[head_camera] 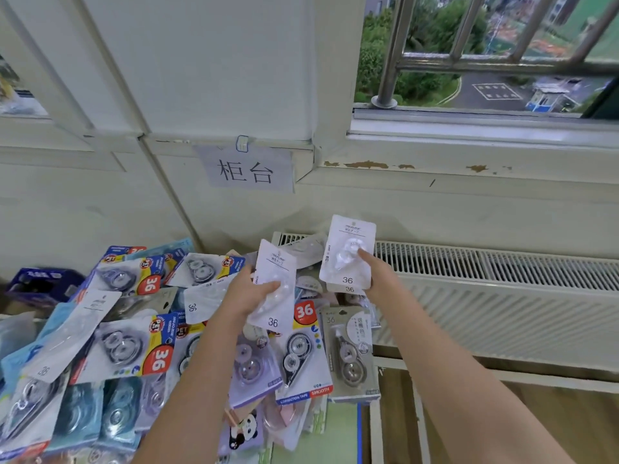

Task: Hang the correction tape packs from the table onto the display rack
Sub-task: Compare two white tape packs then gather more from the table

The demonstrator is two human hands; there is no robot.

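L hand [249,289] grips one white pack [274,289]; R hand [371,269] pinches two stacked packs [348,252], above counter pile [134,329]. Rack not in view. Risk: rear pack slips out w/ thumb-only pinch.

The table [338,440] shows only as a pale green strip at the lower middle, edged in blue on its right side. A heap of correction tape packs [140,333] covers the rest, overlapping and lying at all angles. Several blue and yellow packs [129,349] bear a red badge reading 36. A white pack [67,333] marked 36 lies tilted across them. A grey pack [350,353] lies at the heap's right edge. A panda-print pack [239,430] lies near the front.
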